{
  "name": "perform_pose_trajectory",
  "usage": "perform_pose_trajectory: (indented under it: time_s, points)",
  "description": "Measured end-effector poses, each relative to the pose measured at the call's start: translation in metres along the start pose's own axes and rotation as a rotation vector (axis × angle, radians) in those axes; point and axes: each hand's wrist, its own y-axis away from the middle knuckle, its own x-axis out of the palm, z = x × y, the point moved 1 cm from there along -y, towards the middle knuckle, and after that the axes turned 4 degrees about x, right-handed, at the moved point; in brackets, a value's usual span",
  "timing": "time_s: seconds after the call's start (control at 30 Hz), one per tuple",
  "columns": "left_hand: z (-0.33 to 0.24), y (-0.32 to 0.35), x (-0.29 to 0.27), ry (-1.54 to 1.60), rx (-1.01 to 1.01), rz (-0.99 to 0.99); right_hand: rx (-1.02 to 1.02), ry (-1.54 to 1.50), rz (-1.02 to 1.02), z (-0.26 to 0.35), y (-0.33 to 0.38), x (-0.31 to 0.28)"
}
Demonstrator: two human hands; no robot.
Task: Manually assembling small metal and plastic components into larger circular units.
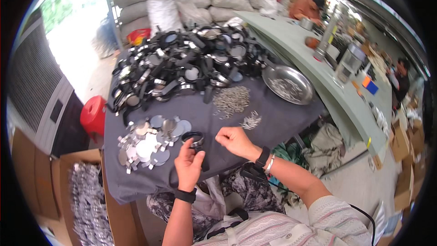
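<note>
My left hand (188,166) is at the table's near edge, its fingers and thumb curled against a round black-and-silver part with a black handle (195,135). Just to the right, my right hand (236,142) is closed in a pinch; anything between its fingertips is too small to make out. Flat silver discs with small tabs (148,146) lie in a loose pile left of my hands. Beyond the right hand are a small scatter of thin metal pins (251,120) and a heap of small metal pieces (231,99).
A large heap of black-handled round parts (182,64) covers the back of the dark cloth. A metal pan (291,85) with small pieces sits at right. A red stool (94,115) and a carton of silver parts (88,200) stand left. People work by the green-topped table (337,91).
</note>
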Motion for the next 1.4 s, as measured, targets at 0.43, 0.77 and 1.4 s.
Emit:
perform_pose_trajectory:
  time_s: [0.43,0.77,1.4]
  points:
    - [0.014,0.007,-0.013,-0.066,0.105,-0.035,-0.121,0.729,0.303,0.046,-0.154,0.107]
    - [0.011,0.007,-0.016,-0.114,0.141,-0.036,0.076,0.707,0.253,0.05,-0.167,0.117]
    - [-0.005,0.005,-0.005,0.024,0.066,0.027,-0.189,0.329,0.149,0.082,-0.136,0.101]
